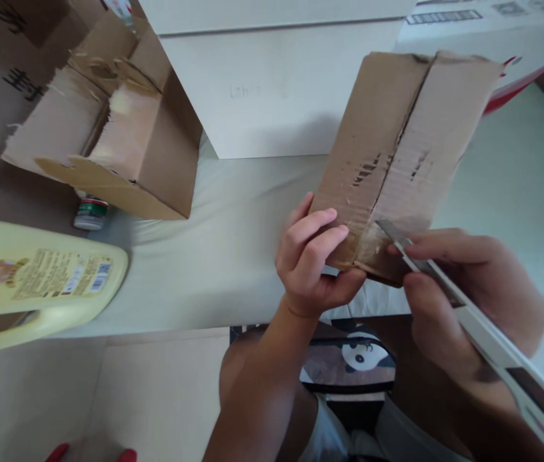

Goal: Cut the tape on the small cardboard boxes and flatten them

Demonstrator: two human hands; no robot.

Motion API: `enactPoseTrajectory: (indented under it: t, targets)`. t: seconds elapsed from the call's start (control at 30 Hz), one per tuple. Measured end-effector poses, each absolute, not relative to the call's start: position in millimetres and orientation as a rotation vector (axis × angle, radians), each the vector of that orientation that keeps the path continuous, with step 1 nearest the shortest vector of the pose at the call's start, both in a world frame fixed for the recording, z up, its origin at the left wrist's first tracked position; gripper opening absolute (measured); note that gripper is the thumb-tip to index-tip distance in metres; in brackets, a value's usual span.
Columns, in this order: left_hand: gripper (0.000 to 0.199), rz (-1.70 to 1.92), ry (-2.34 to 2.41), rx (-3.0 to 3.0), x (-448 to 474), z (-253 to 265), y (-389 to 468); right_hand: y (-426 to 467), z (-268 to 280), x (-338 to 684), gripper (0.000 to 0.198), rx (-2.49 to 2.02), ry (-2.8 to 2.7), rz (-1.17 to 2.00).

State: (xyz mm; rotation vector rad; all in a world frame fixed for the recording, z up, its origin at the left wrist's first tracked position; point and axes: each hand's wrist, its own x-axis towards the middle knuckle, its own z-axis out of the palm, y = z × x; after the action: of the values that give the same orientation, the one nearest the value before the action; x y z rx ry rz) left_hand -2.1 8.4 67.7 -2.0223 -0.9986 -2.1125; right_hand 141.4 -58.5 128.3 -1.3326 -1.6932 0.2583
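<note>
A flat-sided brown cardboard box [397, 141] is tilted up in front of me, a seam running down its face. My left hand [313, 256] grips its lower left corner, fingers on the face and thumb beneath the near edge. In my right hand [464, 289] is a white utility knife [484, 333], held like a pen. Its blade is out, and the tip lies at the seam near the box's lower end; whether it has pierced the cardboard I cannot tell. Dark printed marks show on the box near the seam.
A large white box [272, 96] stands at the back. To the left are an opened cardboard box [166, 147], a small green-labelled jar [91, 213] and a big pale yellow jug [108, 263]. A pale cloth [224, 256] covers the surface, which ends just before my body.
</note>
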Motion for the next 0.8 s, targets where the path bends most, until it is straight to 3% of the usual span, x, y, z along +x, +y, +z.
enactPoseTrajectory:
  t: [0.23, 0.47, 0.8]
  targets:
    - [0.024, -2.080, -1.005, -1.988, 1.1, 66.7, 6.5, -54.5, 134.5, 143.1, 0.012, -1.254, -1.731, 0.129]
    - [0.026, -2.050, -1.100, -2.087, -3.1, 65.6, 10.7, -64.9, 143.1, 144.0, 0.009, -1.281, -1.786, 0.390]
    - [0.029, -1.994, -1.125, -2.095, -5.1, 63.4, 6.6, -63.8, 145.0, 141.4, 0.017, -1.378, -1.770, 0.233]
